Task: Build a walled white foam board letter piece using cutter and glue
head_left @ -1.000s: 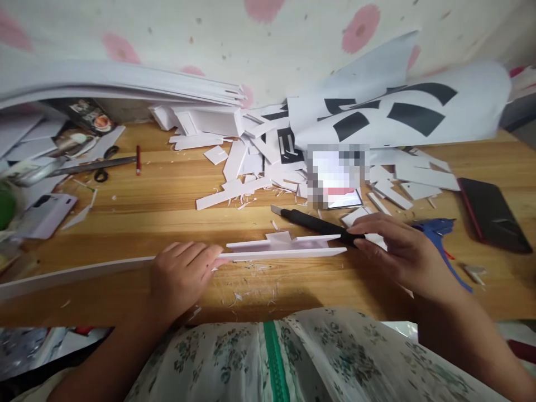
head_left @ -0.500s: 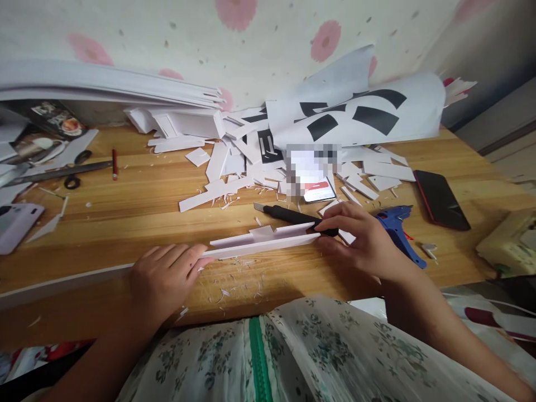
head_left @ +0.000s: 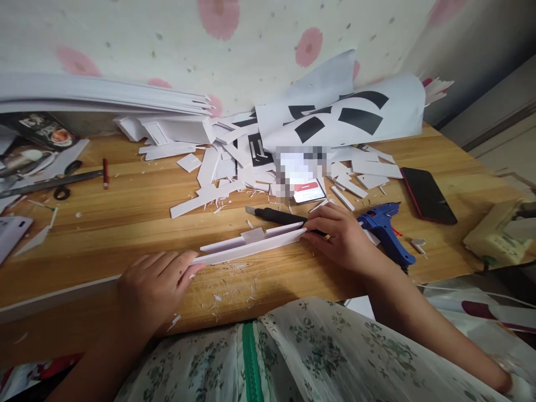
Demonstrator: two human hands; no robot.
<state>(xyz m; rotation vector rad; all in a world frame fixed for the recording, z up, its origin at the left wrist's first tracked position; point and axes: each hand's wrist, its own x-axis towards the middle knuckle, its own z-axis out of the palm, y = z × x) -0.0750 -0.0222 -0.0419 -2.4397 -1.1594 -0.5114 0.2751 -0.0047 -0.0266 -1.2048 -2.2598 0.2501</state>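
Observation:
A long white strip (head_left: 251,249) stands on edge near the front of the wooden table, with a shorter strip and a small white piece (head_left: 253,236) behind its right part. My left hand (head_left: 153,285) is closed on the strip left of the short piece. At the strip's right end, my right hand (head_left: 335,231) pinches it between thumb and fingers. Just behind lies a black-handled craft knife (head_left: 278,216), blade to the left, its rear end partly hidden by my right fingers. A blue glue gun (head_left: 387,231) rests right of my right hand.
White offcuts (head_left: 205,195) and a lit phone (head_left: 309,191) lie behind the knife. A dark phone (head_left: 429,195) is at the right. Scissors (head_left: 62,181) and a red pencil (head_left: 105,173) lie at the left. Printed paper (head_left: 339,120) leans at the back.
The view has shifted slightly, moving most things left in the picture. My right fingers have moved from the knife's handle onto the right end of the strip.

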